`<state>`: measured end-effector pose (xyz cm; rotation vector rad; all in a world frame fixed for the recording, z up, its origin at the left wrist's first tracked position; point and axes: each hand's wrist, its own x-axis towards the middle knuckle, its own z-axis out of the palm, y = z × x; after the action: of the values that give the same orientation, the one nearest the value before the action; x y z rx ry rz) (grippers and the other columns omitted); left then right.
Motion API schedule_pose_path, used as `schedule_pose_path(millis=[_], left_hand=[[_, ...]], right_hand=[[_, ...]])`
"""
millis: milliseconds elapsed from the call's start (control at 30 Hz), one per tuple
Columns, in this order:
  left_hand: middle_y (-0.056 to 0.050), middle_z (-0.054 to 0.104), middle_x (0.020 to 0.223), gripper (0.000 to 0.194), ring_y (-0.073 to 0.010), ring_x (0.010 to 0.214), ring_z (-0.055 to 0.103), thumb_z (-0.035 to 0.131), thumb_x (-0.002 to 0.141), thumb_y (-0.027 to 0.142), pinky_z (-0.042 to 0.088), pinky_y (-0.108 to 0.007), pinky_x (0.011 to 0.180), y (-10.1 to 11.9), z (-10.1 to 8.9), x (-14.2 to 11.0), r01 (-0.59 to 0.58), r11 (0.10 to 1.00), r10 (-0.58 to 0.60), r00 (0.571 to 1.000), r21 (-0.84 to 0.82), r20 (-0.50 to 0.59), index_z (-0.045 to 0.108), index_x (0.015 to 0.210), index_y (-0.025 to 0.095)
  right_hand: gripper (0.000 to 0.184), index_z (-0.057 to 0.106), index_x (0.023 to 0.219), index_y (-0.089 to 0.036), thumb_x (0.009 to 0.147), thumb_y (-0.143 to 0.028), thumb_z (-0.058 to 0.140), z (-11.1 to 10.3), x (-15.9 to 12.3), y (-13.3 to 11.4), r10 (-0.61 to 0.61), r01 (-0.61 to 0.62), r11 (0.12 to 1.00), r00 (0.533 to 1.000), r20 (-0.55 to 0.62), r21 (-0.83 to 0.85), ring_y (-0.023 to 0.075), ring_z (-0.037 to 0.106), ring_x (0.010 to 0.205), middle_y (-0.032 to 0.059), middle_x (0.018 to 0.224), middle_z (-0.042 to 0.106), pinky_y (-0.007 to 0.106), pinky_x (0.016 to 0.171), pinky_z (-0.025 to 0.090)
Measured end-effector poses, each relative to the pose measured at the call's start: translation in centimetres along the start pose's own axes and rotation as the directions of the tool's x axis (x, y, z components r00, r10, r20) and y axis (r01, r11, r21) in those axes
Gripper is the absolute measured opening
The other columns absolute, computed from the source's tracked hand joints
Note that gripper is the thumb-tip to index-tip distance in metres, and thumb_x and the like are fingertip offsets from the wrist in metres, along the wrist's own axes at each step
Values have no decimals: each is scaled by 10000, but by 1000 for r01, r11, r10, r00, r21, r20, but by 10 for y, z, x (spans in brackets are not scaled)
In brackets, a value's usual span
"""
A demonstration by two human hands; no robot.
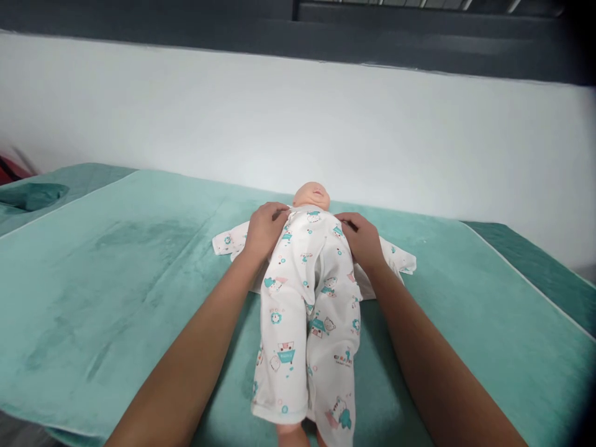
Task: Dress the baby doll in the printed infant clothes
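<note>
A baby doll (313, 195) lies on its back, head away from me and feet nearest. White printed baby trousers (285, 323) cover it from the upper chest down to the ankles. My left hand (267, 228) is closed at the left side of the waistband, with thumb and fingers pinching the cloth. On the opposite side my right hand (362, 239) grips the waistband in the same way. Under the doll, a matching printed top (404, 261) is spread out, its sleeves reaching to both sides. Most of the top is hidden by the doll and my hands.
The doll rests on a padded table with a green cover (116, 267), creased at the left. A white wall (298, 124) rises just behind the doll's head, topped by a dark ledge (186, 37). Something red (13, 167) shows at the far left edge.
</note>
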<state>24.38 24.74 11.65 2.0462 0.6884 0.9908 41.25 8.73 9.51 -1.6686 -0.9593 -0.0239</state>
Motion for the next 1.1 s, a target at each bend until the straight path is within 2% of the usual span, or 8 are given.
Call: schedule_pose_path(millis=[200, 333, 467, 567, 633, 767, 900, 1100], left_hand=[[-56, 660, 1272, 341, -228, 1113, 602, 654, 796, 498, 446, -338, 941, -1, -11, 24, 143, 986, -98, 916, -87, 389, 683, 972, 208], [-53, 619, 1321, 274, -226, 1099, 595, 670, 784, 459, 446, -333, 892, 0, -17, 25, 178, 979, -110, 871, -98, 479, 634, 880, 204], [-44, 666, 1182, 236, -195, 1020, 598, 625, 832, 417, 427, -301, 826, -3, -6, 26, 202, 970, -134, 907, -133, 400, 569, 798, 190], [-11, 653, 885, 197, -163, 824, 569, 597, 854, 376, 401, -285, 740, -11, 7, 29, 190, 980, -176, 963, -51, 204, 536, 806, 195], [20, 588, 758, 174, -151, 741, 529, 600, 850, 346, 382, -277, 705, -16, 14, 31, 185, 983, -185, 978, 8, 94, 517, 804, 200], [26, 574, 737, 155, -151, 734, 533, 601, 844, 318, 387, -274, 696, -21, 22, 33, 179, 984, -180, 983, 23, 29, 507, 797, 203], [-7, 672, 877, 94, -167, 842, 602, 575, 850, 287, 449, -291, 803, -22, 23, 31, 143, 989, -140, 987, -47, 78, 587, 870, 196], [-58, 698, 1201, 304, -219, 1136, 611, 460, 904, 254, 442, -369, 1031, -31, 17, 22, -13, 1000, 9, 991, 29, 130, 703, 1083, 217]], right_hand=[[115, 620, 830, -228, 802, -339, 635, -4, 26, 6, 101, -129, 990, 934, 342, 62, 233, 599, 1143, 33, 1282, 659, 412, 1019, 392], [187, 573, 777, -228, 849, -397, 604, -9, 28, 7, 23, -81, 992, 879, 477, 101, 230, 539, 1234, 16, 1387, 585, 396, 1037, 368], [218, 539, 778, -227, 872, -421, 575, 1, 31, 7, 22, -52, 996, 921, 390, 68, 202, 591, 1028, 11, 1103, 679, 342, 899, 409], [244, 529, 758, -230, 877, -442, 547, 13, 35, 6, 91, -70, 993, 968, 233, -96, 172, 538, 758, -25, 765, 608, 303, 731, 379], [254, 517, 739, -230, 876, -444, 534, 19, 39, 6, 121, -91, 980, 979, 167, -176, 166, 496, 698, -30, 701, 563, 299, 693, 351], [260, 505, 718, -229, 863, -440, 542, 26, 43, 11, 152, -126, 975, 979, 136, -185, 165, 491, 686, -25, 699, 566, 304, 687, 355], [218, 568, 784, -230, 835, -440, 596, 29, 41, 19, 167, -165, 986, 980, 107, -26, 170, 549, 713, -20, 732, 612, 316, 710, 417], [256, 645, 1078, -248, 874, -397, 600, 23, 12, 3, 24, -59, 960, 991, 130, 273, 215, 594, 1172, 40, 1216, 675, 404, 1056, 417]])
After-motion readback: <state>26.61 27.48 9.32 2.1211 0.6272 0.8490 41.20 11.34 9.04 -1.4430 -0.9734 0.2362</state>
